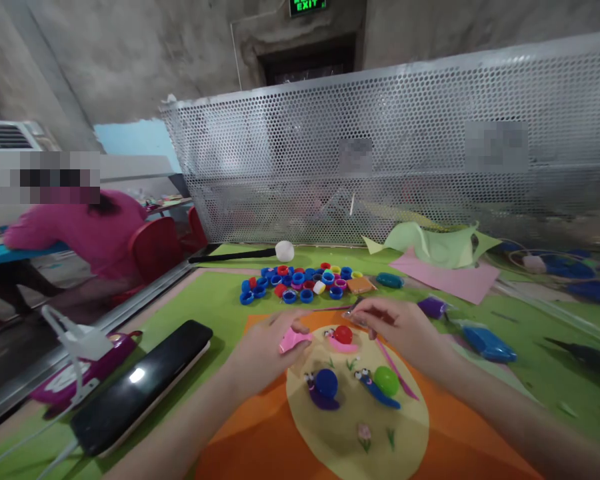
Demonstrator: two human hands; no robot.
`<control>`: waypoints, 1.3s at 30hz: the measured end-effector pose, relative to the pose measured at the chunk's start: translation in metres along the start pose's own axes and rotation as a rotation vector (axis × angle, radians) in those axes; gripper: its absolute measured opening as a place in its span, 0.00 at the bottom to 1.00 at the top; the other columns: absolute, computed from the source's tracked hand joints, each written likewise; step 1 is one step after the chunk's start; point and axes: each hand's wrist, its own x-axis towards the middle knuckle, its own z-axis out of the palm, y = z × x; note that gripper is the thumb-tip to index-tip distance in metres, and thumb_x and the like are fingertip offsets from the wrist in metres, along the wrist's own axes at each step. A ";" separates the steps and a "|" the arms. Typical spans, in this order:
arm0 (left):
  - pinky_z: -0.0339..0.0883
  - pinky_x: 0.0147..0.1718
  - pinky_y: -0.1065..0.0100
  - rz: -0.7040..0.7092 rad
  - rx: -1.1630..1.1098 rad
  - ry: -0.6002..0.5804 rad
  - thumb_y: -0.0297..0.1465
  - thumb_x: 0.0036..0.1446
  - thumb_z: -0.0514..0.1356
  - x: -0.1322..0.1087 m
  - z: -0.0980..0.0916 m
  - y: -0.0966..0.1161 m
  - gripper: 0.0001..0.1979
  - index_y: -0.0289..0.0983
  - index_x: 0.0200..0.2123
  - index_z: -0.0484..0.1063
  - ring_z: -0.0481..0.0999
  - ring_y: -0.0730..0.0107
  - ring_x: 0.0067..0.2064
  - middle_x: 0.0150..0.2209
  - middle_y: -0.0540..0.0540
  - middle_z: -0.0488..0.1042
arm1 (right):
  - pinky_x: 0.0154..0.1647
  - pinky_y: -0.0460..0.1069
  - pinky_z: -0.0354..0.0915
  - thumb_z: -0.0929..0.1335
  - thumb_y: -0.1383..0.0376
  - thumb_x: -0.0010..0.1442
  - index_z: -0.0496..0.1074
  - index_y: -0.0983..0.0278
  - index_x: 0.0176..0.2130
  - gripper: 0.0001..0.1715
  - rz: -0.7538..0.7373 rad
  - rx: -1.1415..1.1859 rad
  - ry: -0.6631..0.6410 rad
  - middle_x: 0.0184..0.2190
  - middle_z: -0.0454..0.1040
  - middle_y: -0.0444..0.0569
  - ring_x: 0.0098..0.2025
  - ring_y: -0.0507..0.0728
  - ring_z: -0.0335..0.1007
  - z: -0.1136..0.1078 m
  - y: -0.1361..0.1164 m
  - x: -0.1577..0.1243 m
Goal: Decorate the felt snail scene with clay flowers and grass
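Observation:
My left hand (267, 347) is closed around a lump of pink clay (293, 340), at the upper left of a yellow oval (340, 433) on orange paper (240, 440). Near the oval's top right, my right hand (400, 330) pinches its fingertips by a small shiny thing too blurred to name. Between the hands sits a snail with a red shell (343, 335) and pink body. Below it are a snail with a dark blue shell (326, 383) and one with a green shell (386, 381). A pink strip (397, 373) lies along the oval's right side.
Several coloured bottle caps (300, 280) lie behind the paper. A black phone (145, 387) with cables is at left. Clay packets (487, 341) and paper scraps (445, 267) lie at right. A perforated metal screen (380, 147) stands behind; a person in pink (95, 227) sits at far left.

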 end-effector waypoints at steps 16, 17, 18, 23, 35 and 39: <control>0.69 0.38 0.71 0.497 -0.164 0.187 0.39 0.52 0.61 -0.039 0.036 0.038 0.26 0.45 0.52 0.56 0.77 0.70 0.34 0.35 0.50 0.77 | 0.18 0.43 0.51 0.52 0.45 0.61 0.55 0.62 0.20 0.30 0.071 0.409 -0.286 0.14 0.55 0.40 0.17 0.48 0.51 0.051 -0.015 -0.070; 0.70 0.35 0.72 0.465 -0.210 0.187 0.39 0.51 0.62 -0.040 0.037 0.041 0.26 0.45 0.51 0.56 0.76 0.71 0.31 0.33 0.51 0.77 | 0.17 0.44 0.50 0.52 0.43 0.60 0.55 0.62 0.20 0.31 0.091 0.441 -0.276 0.14 0.54 0.39 0.17 0.48 0.50 0.053 -0.014 -0.072; 0.69 0.33 0.74 0.429 -0.260 0.188 0.39 0.51 0.62 -0.040 0.038 0.043 0.25 0.45 0.51 0.57 0.76 0.73 0.29 0.32 0.53 0.77 | 0.16 0.44 0.49 0.53 0.42 0.59 0.55 0.62 0.19 0.31 0.102 0.458 -0.269 0.14 0.53 0.39 0.16 0.47 0.49 0.055 -0.013 -0.073; 0.67 0.27 0.77 0.299 -0.435 0.179 0.35 0.52 0.62 -0.036 0.044 0.044 0.24 0.49 0.51 0.58 0.73 0.76 0.27 0.31 0.55 0.77 | 0.14 0.43 0.45 0.56 0.40 0.56 0.58 0.63 0.20 0.32 0.191 0.566 -0.244 0.13 0.53 0.38 0.14 0.46 0.46 0.059 -0.014 -0.065; 0.64 0.21 0.75 0.173 -0.588 0.178 0.30 0.52 0.63 -0.032 0.052 0.050 0.34 0.53 0.57 0.51 0.75 0.74 0.25 0.27 0.56 0.78 | 0.10 0.41 0.42 0.59 0.38 0.52 0.56 0.63 0.19 0.32 0.294 0.805 -0.203 0.11 0.53 0.37 0.11 0.43 0.44 0.062 -0.009 -0.067; 0.64 0.20 0.71 0.206 -0.481 0.181 0.30 0.52 0.62 -0.032 0.045 0.052 0.14 0.50 0.43 0.71 0.73 0.71 0.23 0.27 0.53 0.78 | 0.12 0.41 0.46 0.59 0.40 0.53 0.56 0.63 0.20 0.31 0.265 0.803 -0.245 0.13 0.54 0.37 0.13 0.44 0.47 0.057 -0.009 -0.067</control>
